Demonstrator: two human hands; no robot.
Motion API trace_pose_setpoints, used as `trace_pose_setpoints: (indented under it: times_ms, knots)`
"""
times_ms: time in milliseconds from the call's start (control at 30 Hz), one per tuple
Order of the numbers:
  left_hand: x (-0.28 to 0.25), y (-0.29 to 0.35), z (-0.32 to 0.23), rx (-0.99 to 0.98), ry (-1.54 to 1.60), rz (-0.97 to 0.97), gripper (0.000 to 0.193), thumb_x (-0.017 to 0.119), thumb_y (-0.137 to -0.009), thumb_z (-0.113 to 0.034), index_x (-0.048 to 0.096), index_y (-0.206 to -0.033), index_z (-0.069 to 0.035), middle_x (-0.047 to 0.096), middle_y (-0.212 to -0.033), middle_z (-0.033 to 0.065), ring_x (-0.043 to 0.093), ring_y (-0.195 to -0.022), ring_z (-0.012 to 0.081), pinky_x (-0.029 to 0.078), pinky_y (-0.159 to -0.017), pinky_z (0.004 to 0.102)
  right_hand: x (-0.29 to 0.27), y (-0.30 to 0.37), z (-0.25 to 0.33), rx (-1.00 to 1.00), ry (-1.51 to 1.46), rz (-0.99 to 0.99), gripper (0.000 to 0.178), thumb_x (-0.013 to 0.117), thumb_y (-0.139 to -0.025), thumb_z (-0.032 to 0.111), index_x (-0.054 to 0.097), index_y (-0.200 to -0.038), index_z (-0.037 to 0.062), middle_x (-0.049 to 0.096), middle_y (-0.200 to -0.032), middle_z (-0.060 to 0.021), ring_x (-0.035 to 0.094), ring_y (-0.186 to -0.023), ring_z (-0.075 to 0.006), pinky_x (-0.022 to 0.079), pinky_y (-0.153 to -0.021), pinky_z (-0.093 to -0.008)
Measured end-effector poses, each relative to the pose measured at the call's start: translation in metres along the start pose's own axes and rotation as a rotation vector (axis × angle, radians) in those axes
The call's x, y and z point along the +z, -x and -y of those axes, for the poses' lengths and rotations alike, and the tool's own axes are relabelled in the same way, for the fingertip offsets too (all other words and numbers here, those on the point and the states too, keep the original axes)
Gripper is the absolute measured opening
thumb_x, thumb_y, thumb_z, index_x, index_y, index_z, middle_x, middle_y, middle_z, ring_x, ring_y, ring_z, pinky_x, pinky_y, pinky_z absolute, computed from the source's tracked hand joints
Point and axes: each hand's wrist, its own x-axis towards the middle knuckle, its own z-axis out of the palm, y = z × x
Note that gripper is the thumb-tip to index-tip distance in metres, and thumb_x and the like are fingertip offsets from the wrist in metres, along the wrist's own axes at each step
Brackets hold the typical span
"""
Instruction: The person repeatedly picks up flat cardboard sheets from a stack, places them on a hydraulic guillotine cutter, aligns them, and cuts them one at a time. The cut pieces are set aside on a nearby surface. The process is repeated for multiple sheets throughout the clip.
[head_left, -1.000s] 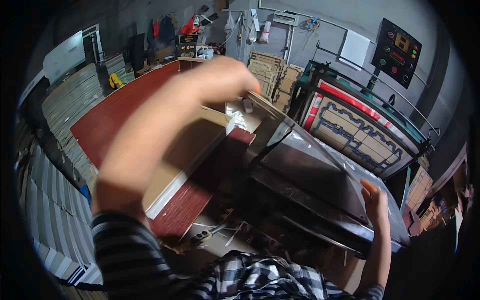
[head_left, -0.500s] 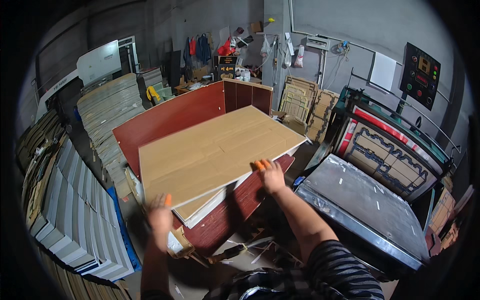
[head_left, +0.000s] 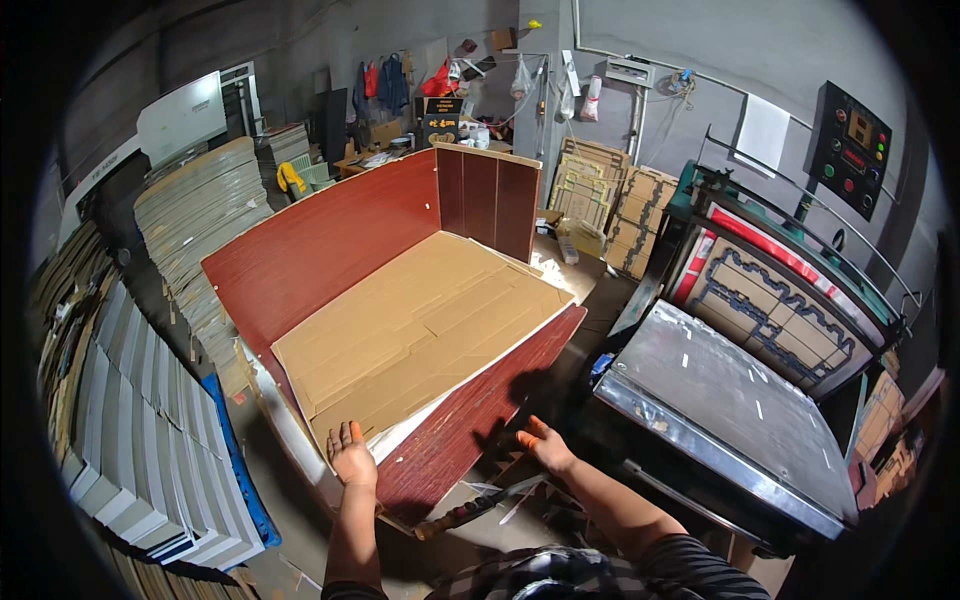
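Observation:
A stack of brown cardboard sheets (head_left: 430, 320) with pale edges lies on a dark red wooden platform (head_left: 490, 405). Tall red boards (head_left: 330, 250) stand along its far sides. My left hand (head_left: 352, 460) is at the near left corner of the sheets, its fingers spread and pointing away from me; whether it touches the cardboard I cannot tell. Off the platform's near edge, to the right, hovers my right hand (head_left: 548, 446), fingers apart and holding nothing. Orange covers show on fingertips of both hands.
To the right stands a press with a metal bed (head_left: 720, 400), an upright cutting die (head_left: 780, 310) and a control panel (head_left: 850, 150). Tall stacks of grey-white board (head_left: 150, 430) flank me on the left. A knife-like tool with a dark handle (head_left: 460, 514) lies near the platform's front.
The top cardboard sheet has come down and away from me onto the stack, against the red boards. Both hands have let go; my right hand has drawn back toward me.

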Motion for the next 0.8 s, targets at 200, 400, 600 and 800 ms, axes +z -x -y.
trace_pose_setpoints:
  times_ms: [200, 400, 600, 800]
  knots:
    - [0.002, 0.000, -0.012, -0.063, 0.032, -0.050, 0.027, 0.047, -0.095, -0.015, 0.067, -0.108, -0.002, 0.066, -0.114, 0.0148, 0.058, -0.112, 0.0373, 0.042, -0.100, 0.0472, 0.053, -0.138, 0.056, -0.027, -0.514, -0.082, 0.072, 0.061, -0.092, 0.024, 0.020, -0.151, 0.0171, 0.047, -0.130, -0.0089, 0.045, -0.122, -0.0273, 0.044, -0.087, -0.0522]
    - [0.003, 0.024, -0.026, -0.077, 0.043, 0.075, 0.031, 0.050, -0.089, -0.009, 0.062, -0.117, -0.004, 0.058, -0.129, 0.0128, 0.051, -0.121, 0.0394, 0.037, -0.104, 0.0475, 0.086, -0.199, 0.102, -0.063, -0.517, 0.008, 0.064, 0.061, -0.088, 0.009, 0.031, -0.145, 0.0132, 0.058, -0.115, -0.0053, 0.057, -0.099, -0.0193, 0.050, -0.075, -0.0408]
    - [0.016, -0.028, -0.052, 0.041, 0.118, -0.006, 0.025, 0.050, -0.090, -0.012, 0.067, -0.107, -0.002, 0.065, -0.116, 0.0142, 0.055, -0.115, 0.0403, 0.039, -0.102, 0.0479, 0.071, -0.179, 0.083, -0.106, -0.330, -0.097, 0.072, 0.063, -0.087, 0.010, 0.026, -0.148, 0.0056, 0.044, -0.143, -0.0125, 0.052, -0.117, -0.0243, 0.049, -0.080, -0.0369]
    - [0.047, -0.031, -0.037, -0.031, 0.177, 0.209, 0.031, 0.056, -0.088, -0.016, 0.063, -0.115, -0.005, 0.060, -0.126, 0.0119, 0.047, -0.125, 0.0362, 0.032, -0.109, 0.0452, 0.030, -0.013, -0.006, -0.084, -0.016, 0.439, 0.043, 0.069, -0.087, 0.012, 0.055, -0.125, -0.0031, 0.065, -0.103, -0.0072, 0.058, -0.090, -0.0154, 0.050, -0.078, -0.0277]
